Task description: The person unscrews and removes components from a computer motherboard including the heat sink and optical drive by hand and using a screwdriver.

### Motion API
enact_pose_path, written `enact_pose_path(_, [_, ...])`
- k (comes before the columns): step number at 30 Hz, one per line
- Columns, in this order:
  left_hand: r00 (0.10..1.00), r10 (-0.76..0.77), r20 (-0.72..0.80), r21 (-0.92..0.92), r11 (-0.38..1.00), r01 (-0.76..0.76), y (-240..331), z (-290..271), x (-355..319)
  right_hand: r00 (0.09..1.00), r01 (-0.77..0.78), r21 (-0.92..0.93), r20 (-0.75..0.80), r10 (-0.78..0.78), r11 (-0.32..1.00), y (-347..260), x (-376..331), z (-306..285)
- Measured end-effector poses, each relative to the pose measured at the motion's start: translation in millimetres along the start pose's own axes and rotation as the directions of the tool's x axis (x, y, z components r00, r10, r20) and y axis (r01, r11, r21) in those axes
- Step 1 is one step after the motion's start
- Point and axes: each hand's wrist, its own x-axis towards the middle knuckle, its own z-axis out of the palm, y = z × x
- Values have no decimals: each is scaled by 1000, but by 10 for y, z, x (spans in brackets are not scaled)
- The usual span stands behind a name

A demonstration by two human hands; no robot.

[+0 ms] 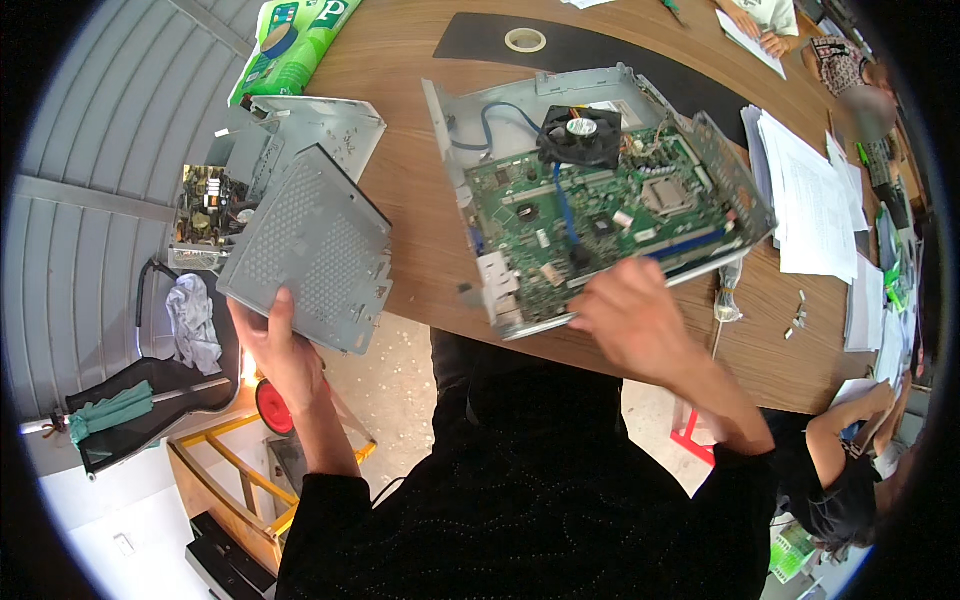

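Note:
My left hand grips a grey perforated metal panel by its lower edge, thumb on top, and holds it tilted beside the table. In front of me on the table lies an open computer case with a green motherboard inside. A black cooling fan sits loose-looking over the board's far part, and a blue cable crosses the board. My right hand is closed at the case's near rim, its curled fingers and thumb against the edge; the fingertips are partly hidden.
Behind the panel are another metal case part and an exposed power supply. A green bag and a tape roll lie farther off. Paper stacks and small white pieces are at right. Other people sit along the right side.

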Motion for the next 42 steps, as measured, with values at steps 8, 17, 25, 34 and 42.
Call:
enact_pose_path(8, [995, -78, 57, -202, 975, 88, 36, 166, -159, 971, 115, -189, -185, -150, 975, 247, 108, -785])
enact_pose_path(17, [993, -118, 7, -202, 972, 117, -147, 131, -200, 775, 6, -185, -620, -122, 983, 507, 175, -803])
enact_pose_path(25, [995, -96, -9, -173, 981, 93, -262, 225, -147, 825, 249, -148, -486, -289, 957, 1088, 539, -1644])
enact_pose_path(34, [996, -82, 43, -194, 977, 88, -165, 409, -59, 921, 377, 28, -112, -372, 926, 1166, 1513, -2028])
enact_pose_path(42, [995, -83, 57, -205, 974, 93, -206, 409, -128, 892, 440, 178, 26, -451, 880, 891, 1839, -2009])
